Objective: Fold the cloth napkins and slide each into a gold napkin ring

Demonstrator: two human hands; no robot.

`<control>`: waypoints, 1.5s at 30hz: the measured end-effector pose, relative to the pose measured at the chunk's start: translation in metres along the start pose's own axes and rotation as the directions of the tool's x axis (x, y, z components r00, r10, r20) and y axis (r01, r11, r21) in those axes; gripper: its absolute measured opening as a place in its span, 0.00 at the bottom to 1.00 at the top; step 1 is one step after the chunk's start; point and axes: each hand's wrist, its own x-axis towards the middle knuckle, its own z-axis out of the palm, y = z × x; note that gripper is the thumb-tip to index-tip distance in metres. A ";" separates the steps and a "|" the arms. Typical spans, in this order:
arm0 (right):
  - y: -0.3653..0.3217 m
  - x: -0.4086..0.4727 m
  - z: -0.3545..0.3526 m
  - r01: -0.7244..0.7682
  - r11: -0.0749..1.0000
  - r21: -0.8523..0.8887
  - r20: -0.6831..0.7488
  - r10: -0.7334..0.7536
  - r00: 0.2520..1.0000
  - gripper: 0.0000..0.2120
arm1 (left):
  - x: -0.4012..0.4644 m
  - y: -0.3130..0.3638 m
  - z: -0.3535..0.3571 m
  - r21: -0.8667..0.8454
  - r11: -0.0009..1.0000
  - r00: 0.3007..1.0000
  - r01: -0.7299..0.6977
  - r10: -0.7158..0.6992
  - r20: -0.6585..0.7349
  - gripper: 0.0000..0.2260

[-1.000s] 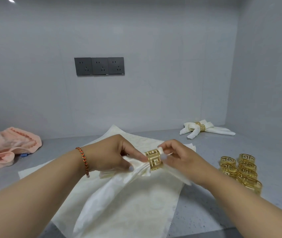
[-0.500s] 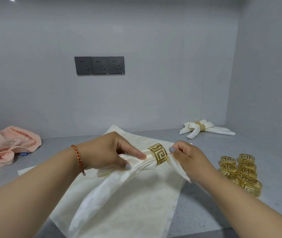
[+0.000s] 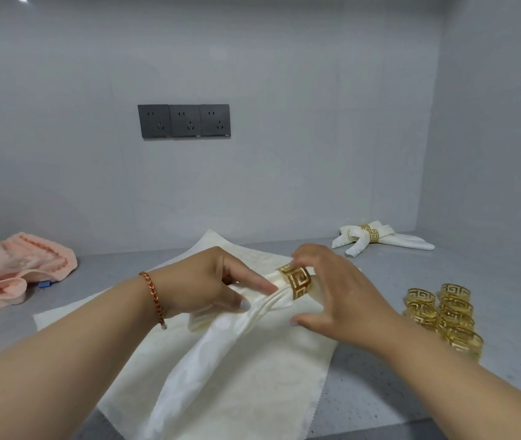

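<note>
A rolled white napkin point(image 3: 208, 354) runs from the lower middle up to the centre, threaded through a gold napkin ring point(image 3: 297, 281). My left hand point(image 3: 208, 284) grips the napkin just left of the ring, index finger and thumb pinching the cloth. My right hand point(image 3: 335, 300) arches over the ring's right side, fingertips on the ring's top, thumb below; the napkin end behind it is hidden. A flat cream napkin point(image 3: 253, 392) lies spread beneath. A finished napkin in its ring point(image 3: 376, 238) lies at the back right.
Several loose gold rings point(image 3: 443, 315) are stacked on the grey counter point(image 3: 411, 392) at the right. A pink towel point(image 3: 14, 268) is heaped at the far left. A grey socket panel point(image 3: 184, 121) is on the back wall. The right wall stands close.
The ring and napkin end have risen and shifted right. My right hand moved from pinching the napkin tip to arching over the ring. My left hand followed, still gripping the cloth.
</note>
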 end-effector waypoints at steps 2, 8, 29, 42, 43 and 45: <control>-0.003 0.004 0.000 0.034 0.999 -0.041 -0.012 -0.035 0.999 0.26 | 0.000 -0.001 0.001 0.006 1.000 0.998 -0.015 0.014 0.053 0.22; -0.006 0.010 -0.003 -0.020 1.000 0.010 0.074 0.019 0.997 0.17 | 0.000 0.005 0.003 0.301 0.952 0.987 -0.056 0.008 0.158 0.29; -0.008 0.006 -0.006 -0.597 0.567 0.568 0.367 0.475 0.800 0.08 | 0.003 0.004 -0.001 0.267 0.963 0.999 -0.045 0.036 0.040 0.13; -0.017 0.008 0.002 -0.632 0.134 0.763 0.465 0.565 0.681 0.03 | 0.000 -0.007 -0.006 -0.001 0.999 0.999 -0.041 0.041 -0.015 0.14; -0.017 0.008 0.002 -0.625 0.169 0.762 0.442 0.569 0.693 0.03 | 0.000 -0.007 -0.006 -0.025 0.999 0.999 -0.038 0.038 -0.009 0.15; -0.015 0.007 0.001 -0.619 0.235 0.750 0.403 0.579 0.708 0.02 | 0.000 -0.006 -0.007 -0.044 0.998 0.999 -0.039 0.039 -0.006 0.21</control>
